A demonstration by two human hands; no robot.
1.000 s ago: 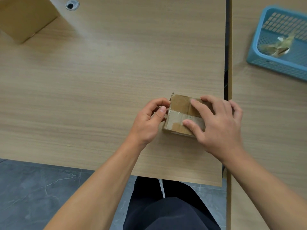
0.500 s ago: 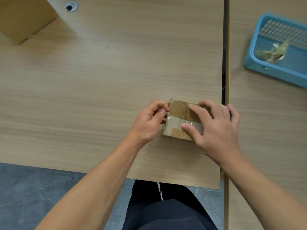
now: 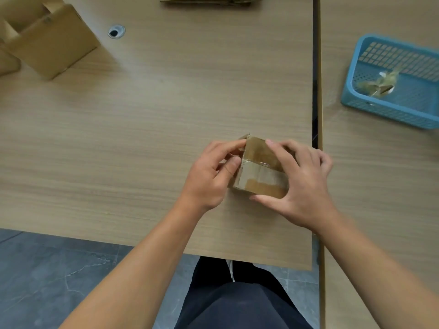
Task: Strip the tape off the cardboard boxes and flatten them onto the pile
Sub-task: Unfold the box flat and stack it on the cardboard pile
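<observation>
Gripping the small box (image 3: 257,150), well left of the blue basket (image 3: 389,112), the right hand (image 3: 303,186) steadies it while the left hand (image 3: 209,174) seemingly pinches the tape (image 3: 262,176) end. Pulling too sharply could tear the tape short or rip cardboard.

We could read no text, label, brand, number or sign anywhere. The cardboard box (image 3: 54,41) at the far left of the desk (image 3: 166,103) bore a small dark mark (image 3: 47,19) near its top edge, but it was too blurred and too small for us to make out. The tape (image 3: 263,176) across the small box (image 3: 256,150) near us looked pale and glossy, with no lettering we could tell. The blue basket (image 3: 392,110) at the far right showed only its moulded grid, and the scraps (image 3: 377,84) inside it gave us no legible print.
</observation>
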